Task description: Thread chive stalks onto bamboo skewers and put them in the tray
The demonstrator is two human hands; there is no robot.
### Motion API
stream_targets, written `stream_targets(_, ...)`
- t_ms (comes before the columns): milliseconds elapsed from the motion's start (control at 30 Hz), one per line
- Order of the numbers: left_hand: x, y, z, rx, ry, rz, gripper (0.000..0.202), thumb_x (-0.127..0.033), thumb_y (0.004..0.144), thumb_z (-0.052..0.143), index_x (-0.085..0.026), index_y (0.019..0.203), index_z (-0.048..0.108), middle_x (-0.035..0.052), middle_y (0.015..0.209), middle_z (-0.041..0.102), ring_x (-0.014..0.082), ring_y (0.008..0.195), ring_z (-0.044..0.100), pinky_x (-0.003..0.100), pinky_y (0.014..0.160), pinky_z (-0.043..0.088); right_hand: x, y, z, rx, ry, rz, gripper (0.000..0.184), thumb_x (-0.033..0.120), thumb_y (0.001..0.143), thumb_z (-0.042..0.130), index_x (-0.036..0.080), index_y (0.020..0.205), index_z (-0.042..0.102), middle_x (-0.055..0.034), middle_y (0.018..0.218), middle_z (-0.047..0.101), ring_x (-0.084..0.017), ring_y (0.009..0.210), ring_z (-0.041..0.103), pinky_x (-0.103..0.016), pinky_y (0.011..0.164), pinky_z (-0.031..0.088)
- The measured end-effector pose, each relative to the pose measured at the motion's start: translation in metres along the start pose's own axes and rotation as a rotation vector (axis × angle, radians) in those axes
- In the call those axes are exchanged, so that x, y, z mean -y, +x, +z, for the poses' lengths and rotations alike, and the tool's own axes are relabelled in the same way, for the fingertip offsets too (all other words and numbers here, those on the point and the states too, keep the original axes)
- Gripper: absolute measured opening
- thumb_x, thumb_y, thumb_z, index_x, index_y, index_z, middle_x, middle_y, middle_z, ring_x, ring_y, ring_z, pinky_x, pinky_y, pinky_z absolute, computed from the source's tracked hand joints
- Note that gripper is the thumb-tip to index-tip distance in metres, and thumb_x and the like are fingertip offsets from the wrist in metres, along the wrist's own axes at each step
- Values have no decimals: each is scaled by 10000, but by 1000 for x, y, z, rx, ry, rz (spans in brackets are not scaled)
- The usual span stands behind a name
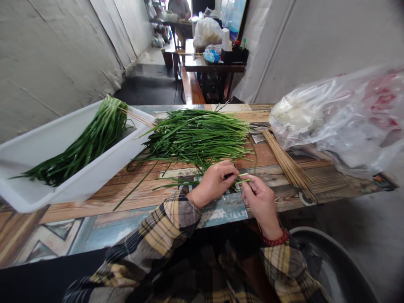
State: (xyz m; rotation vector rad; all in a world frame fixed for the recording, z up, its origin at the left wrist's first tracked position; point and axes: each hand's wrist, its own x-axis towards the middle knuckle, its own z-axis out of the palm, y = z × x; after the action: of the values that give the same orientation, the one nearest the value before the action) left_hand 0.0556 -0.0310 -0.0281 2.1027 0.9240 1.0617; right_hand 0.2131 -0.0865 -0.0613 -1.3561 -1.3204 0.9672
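Pinched between the fingers of my left hand (pixel 217 179) are a few garlic chives (pixel 243 180), their pale ends pointing right and green leaves trailing left. My right hand (pixel 260 200) has its thumb and fingers closed on those pale ends. Whether it also grips a skewer is hidden. Just beyond both hands lies a large pile of garlic chives (pixel 198 134) on the wood-patterned table (pixel 135 187). To the right, a bundle of bamboo skewers (pixel 285 162) rests on the tabletop.
A white plastic bin (pixel 72 191) at the left holds chives threaded on skewers (pixel 91 143). A filled clear plastic bag (pixel 341 113) occupies the right end. Below right stands a dark tub (pixel 334 256). Farther back are another table (pixel 202 65) and a person (pixel 179 8).
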Motion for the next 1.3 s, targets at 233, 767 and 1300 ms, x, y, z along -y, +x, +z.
stream_targets(233, -2, 0, 0, 15, 14, 0, 138, -116, 815, 548, -162, 734, 649, 20, 733, 592, 123, 727, 549, 226, 671, 409, 0, 1, 0, -7, -17, 0, 219, 367, 857, 554, 193, 982, 600, 49, 545, 526, -87, 416, 445, -204, 407, 359)
stream_targets(767, -6, -2, 0, 84, 41, -94, 100, -197, 823, 563, -158, 810, 655, 22, 749, 632, 132, 721, 566, 230, 675, 417, 6, -1, -1, -27, -11, -26, 287, 358, 868, 546, 219, 1119, 533, 61, 529, 542, -98, 379, 442, -229, 407, 360)
stream_targets(1300, 1, 3, -14, 47, 126, -39, 173, -199, 877, 513, -173, 913, 680, 50, 870, 667, 151, 826, 603, 251, 759, 451, 1, 1, -1, -18, 61, 30, 214, 410, 854, 568, 215, 918, 508, 63, 540, 552, -86, 377, 465, -196, 390, 365)
